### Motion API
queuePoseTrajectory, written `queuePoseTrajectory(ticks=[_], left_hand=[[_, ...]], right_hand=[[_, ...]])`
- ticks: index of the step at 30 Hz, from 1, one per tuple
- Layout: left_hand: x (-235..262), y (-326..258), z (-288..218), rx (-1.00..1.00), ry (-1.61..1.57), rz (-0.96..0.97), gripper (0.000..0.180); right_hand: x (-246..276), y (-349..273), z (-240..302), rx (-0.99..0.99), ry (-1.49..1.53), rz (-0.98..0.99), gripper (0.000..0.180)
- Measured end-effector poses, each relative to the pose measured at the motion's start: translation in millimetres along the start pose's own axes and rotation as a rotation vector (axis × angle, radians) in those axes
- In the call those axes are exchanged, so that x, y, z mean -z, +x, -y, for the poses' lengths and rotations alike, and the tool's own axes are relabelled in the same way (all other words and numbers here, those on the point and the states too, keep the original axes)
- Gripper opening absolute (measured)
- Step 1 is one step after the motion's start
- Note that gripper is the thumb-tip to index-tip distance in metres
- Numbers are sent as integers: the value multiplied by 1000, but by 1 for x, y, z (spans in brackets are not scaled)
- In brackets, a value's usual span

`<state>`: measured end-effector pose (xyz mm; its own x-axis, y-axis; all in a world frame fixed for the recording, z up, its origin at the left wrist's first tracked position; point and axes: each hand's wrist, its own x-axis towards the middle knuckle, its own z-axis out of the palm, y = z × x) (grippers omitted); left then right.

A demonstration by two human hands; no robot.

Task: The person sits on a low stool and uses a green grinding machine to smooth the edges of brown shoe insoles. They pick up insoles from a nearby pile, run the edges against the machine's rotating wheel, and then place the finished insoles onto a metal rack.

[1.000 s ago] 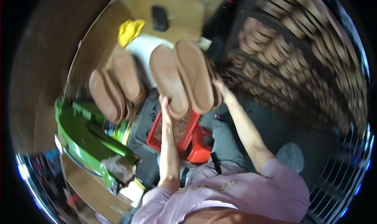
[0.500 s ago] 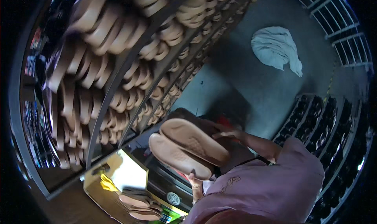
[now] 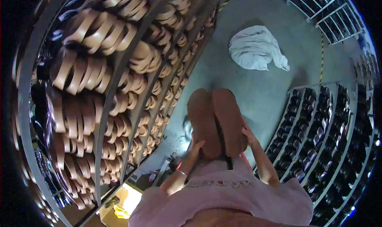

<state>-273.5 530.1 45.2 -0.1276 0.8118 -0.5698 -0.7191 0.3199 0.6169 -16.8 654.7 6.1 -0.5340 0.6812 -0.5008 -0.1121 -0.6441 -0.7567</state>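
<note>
Two tan-brown shoe soles lie side by side in front of my chest. My left hand (image 3: 195,149) grips the near end of the left sole (image 3: 202,121). The right sole (image 3: 228,119) is held at its near right edge by my right hand (image 3: 249,136). Both soles point away from me over the grey floor (image 3: 258,91). A thin bracelet sits on my left wrist.
A tall grey metal rack (image 3: 119,83) on my left is packed with rows of tan soles. On the right a lower rack (image 3: 318,127) holds dark soles. A crumpled white cloth (image 3: 254,47) lies on the floor ahead. A cardboard box (image 3: 119,205) stands at lower left.
My view has swung from the workbench with the green machine toward the aisle between the racks. The two soles stayed in my hands and now point straight ahead.
</note>
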Motion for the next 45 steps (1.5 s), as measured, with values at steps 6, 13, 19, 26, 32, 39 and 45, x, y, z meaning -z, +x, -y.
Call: queuePoseTrajectory(ticks=[6,13,19,26,32,39,45], left_hand=[[-28,131,-38,-9,355,153,80],[-69,281,-31,175,47,27,80],[1,420,60,164,-66,14,85],[82,570,150,139,-14,-204,84],[121,662,159,-111,-158,-358,83],[209,723,133,-302,-284,-268,74],[224,765,54,-299,-288,-404,81]], right_hand=[[39,80,52,93,55,-99,100],[117,208,69,-125,195,-270,92],[207,367,57,-18,75,-59,92],[305,551,-45,-118,-13,-15,94],[286,668,-65,-100,53,124,92],[231,796,-69,-50,-153,303,86],[132,909,-55,49,-466,395,72]])
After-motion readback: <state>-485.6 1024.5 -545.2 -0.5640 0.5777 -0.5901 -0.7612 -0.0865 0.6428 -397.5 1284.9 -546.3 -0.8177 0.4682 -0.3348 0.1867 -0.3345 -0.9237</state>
